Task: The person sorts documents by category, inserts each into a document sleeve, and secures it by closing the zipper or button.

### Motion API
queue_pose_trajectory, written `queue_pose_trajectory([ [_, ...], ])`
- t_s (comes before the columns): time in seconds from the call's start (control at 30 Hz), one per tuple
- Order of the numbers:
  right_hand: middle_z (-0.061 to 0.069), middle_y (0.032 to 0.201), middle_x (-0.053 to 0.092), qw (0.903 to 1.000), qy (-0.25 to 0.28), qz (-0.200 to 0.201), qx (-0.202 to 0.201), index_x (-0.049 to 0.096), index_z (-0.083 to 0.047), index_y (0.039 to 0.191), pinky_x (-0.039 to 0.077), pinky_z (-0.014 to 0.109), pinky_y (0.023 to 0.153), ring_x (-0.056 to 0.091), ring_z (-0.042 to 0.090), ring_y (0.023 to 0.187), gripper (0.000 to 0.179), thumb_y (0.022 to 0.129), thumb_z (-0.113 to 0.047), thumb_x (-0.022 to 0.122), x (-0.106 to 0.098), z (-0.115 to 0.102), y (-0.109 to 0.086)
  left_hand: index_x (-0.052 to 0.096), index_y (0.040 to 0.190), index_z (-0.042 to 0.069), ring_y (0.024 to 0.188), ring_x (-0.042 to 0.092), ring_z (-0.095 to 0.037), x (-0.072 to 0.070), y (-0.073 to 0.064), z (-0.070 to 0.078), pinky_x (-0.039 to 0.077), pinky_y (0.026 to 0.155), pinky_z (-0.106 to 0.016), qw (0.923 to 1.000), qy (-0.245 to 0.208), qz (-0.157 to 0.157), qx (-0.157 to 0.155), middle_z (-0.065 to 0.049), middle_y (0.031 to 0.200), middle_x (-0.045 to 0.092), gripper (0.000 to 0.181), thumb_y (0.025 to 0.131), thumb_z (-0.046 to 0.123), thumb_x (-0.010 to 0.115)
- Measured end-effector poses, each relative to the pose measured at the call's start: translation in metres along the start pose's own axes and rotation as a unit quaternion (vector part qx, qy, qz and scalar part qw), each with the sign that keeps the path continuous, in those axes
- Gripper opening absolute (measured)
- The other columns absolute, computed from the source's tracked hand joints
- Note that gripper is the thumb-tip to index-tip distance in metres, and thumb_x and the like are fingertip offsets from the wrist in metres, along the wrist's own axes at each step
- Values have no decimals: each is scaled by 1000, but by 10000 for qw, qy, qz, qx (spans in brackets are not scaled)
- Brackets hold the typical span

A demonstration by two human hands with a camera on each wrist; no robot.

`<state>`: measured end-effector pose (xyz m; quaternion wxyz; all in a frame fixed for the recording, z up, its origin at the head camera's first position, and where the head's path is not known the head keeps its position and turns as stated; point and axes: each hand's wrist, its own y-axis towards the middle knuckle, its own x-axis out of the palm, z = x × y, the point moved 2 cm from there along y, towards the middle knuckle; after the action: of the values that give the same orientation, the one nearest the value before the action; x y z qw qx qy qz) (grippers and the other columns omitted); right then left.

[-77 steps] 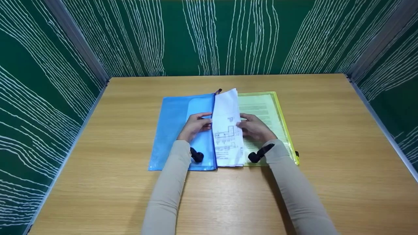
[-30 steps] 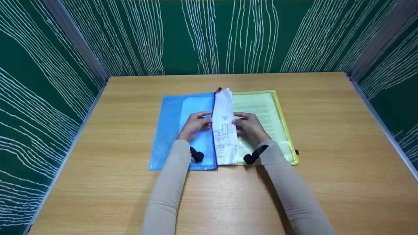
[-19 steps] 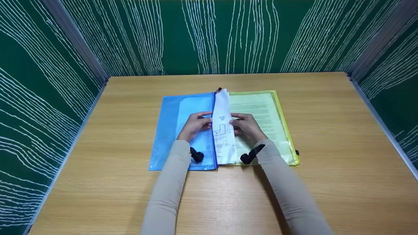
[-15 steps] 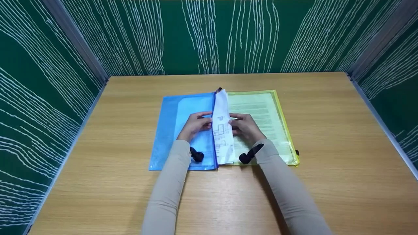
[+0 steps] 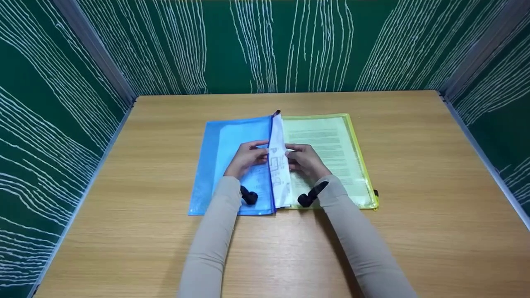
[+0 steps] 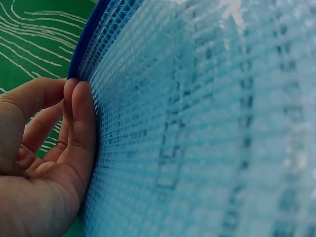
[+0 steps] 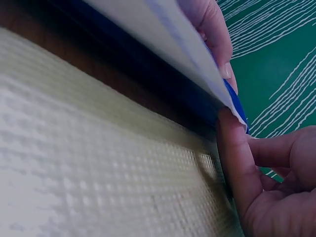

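A blue mesh zip pouch [image 5: 207, 165] lies on the left, its zipped edge facing right and raised. My left hand [image 5: 248, 157] pinches that edge between thumb and fingers, as the left wrist view shows. Out of the opening sticks a strip of white printed papers [image 5: 280, 165]; the rest of the sheets show through the blue mesh. My right hand [image 5: 305, 159] pinches the papers' right edge between thumb and forefinger. Beneath that hand lies a yellow mesh zip pouch [image 5: 327, 124] with a printed sheet inside.
Both pouches lie on a wooden table [image 5: 165, 136]. Green walls [image 5: 281, 45] with white wavy lines stand behind and at both sides. A dark zip pull [image 5: 277, 112] shows at the top of the blue pouch's edge.
My right hand has moved left, pushing the papers deeper into the blue pouch, so the visible strip is narrower. My left hand keeps its place on the pouch's edge.
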<state>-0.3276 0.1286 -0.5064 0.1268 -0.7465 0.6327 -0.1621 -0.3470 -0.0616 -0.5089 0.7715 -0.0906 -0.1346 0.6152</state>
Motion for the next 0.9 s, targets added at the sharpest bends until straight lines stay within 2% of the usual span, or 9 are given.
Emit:
queue_pose_trajectory([
  [0.37, 7, 92, 68, 9998, 101, 94, 155, 56, -9, 135, 57, 25, 61, 69, 13, 69, 41, 95, -4, 57, 9, -2, 1, 61, 129, 9, 68, 62, -12, 1, 2, 1, 56, 66, -25, 10000, -45, -1, -35, -7, 88, 65, 40, 90, 5, 64],
  [0.7, 4, 84, 68, 9999, 93, 110, -90, 54, -3, 135, 57, 23, 59, 67, 11, 65, 43, 92, -3, 60, 16, 0, 1, 60, 131, 6, 67, 63, -12, 4, 2, -1, 56, 66, -25, 9996, -267, -81, -9, -5, 84, 67, 41, 90, 1, 62],
  [0.9, 6, 86, 68, 9998, 120, 48, -133, 55, -3, 134, 58, 25, 62, 68, 13, 66, 42, 92, -3, 61, 20, 0, 1, 59, 130, 4, 66, 62, -11, 3, 3, -2, 55, 65, -25, 9990, -375, -157, 173, -4, 80, 64, 41, 90, 0, 61],
])
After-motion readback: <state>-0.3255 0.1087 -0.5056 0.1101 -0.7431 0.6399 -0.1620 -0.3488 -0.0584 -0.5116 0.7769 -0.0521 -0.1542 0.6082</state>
